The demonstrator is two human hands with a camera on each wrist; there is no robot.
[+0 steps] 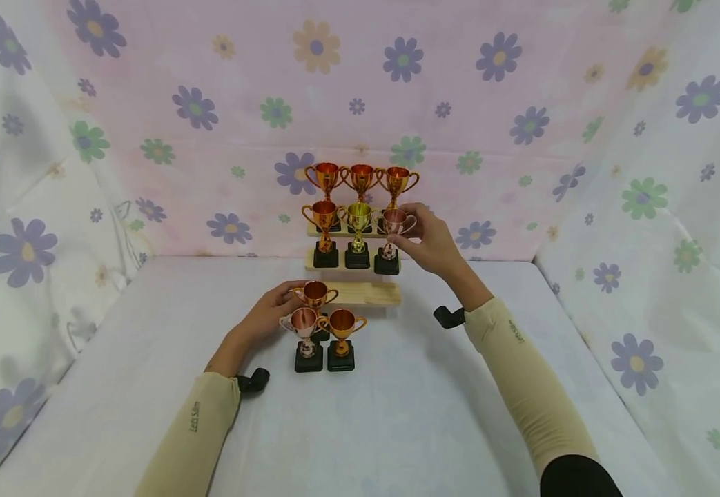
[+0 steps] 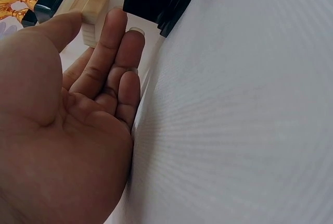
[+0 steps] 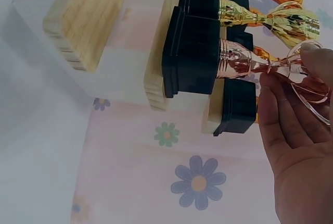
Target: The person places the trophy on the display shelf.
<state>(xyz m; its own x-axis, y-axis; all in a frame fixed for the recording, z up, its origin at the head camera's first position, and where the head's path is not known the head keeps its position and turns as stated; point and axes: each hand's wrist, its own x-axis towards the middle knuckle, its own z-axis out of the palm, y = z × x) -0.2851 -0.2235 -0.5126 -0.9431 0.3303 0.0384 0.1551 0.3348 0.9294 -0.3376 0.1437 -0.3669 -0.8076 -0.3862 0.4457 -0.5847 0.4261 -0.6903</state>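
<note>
As a person's right hand [image 1: 432, 241] pinches its cup between thumb and fingers, a rose-gold trophy [image 1: 393, 222] stands upright at the right end of the middle wooden plank [image 3: 155, 87], though how fully its black base rests there cannot be told. Just beside it on the same plank are a yellow-gold trophy [image 1: 359, 217] and, farther left, an orange-gold trophy [image 1: 324, 215], while three orange-gold cups [image 1: 362, 177] line the top plank [image 3: 212, 117] behind. Below, the left hand [image 1: 263, 314] reaches to the left end of the lowest plank [image 1: 368, 294], thumb at the wood and fingers loosely bent; whether its grip is clamped on the plank cannot be told. Near that hand, a copper-coloured trophy [image 1: 315, 294] stands behind two more on the white table [image 1: 459, 393]: a pale rose cup [image 1: 304, 322] on the left and a golden cup [image 1: 342, 322] on the right, both on black bases. Beige sleeves [image 1: 521, 376] cover the forearms, with a dark fitting [image 1: 449, 317] at each wrist, and flower-printed cloth [image 1: 241, 48] hangs behind and to both sides.
</note>
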